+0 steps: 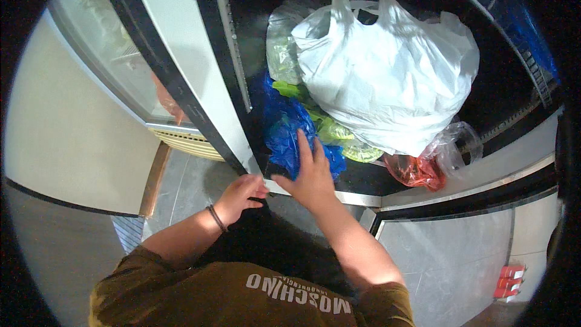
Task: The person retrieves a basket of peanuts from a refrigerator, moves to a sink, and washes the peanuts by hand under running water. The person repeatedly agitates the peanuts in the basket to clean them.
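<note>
My right hand reaches over the front of a dark shelf, its fingers spread against a crumpled blue plastic bag. To the left, my left hand is at the white front frame, fingers loosely bent; whether they touch the frame I cannot tell. A large white plastic carrier bag, handles up, fills the middle of the shelf. Leafy green vegetables in clear wrap lie between the two bags. Behind the blue bag is a clear plastic bag with pale green contents. A red plastic bag lies at the front right.
A white and black cabinet post rises at the left, with a glass-fronted compartment beyond it. An open door with a pale edge extends to the right. Red items stand at the lower right. Grey floor tiles show below.
</note>
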A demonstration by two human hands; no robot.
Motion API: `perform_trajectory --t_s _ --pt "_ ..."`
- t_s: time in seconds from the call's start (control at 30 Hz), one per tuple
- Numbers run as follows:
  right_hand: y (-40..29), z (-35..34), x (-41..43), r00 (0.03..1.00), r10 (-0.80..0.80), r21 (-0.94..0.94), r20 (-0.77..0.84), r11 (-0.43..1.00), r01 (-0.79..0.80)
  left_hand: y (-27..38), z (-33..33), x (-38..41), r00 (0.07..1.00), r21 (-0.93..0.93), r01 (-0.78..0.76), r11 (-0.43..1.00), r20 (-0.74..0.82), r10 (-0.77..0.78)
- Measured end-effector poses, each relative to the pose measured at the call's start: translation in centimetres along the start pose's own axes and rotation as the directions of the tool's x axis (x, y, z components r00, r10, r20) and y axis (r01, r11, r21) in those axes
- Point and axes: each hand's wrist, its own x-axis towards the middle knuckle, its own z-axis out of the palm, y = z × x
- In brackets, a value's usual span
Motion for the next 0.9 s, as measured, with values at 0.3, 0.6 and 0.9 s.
perform_trajectory --t_s 0.3,0.6,0.9 --pt "-2.5 -3.2 0.7 0.969 -0.192 0.342 -0.158 0.909 0.236 6.0 2.6 5.8 0.938 -0.730 0.205 0.653 0.337 0.082" --pt "-7.1 -8.2 -7.1 0.652 -0.590 0.284 0.476 0.805 0.521 4.8 3.5 4.8 0.846 -0.792 0.248 0.558 0.457 0.273" --pt "-5.6 -12.2 -1.2 0.993 -0.028 0.378 -0.113 0.923 0.069 -1.3 1.4 4.9 0.949 -0.718 0.284 0.635 0.305 -0.079"
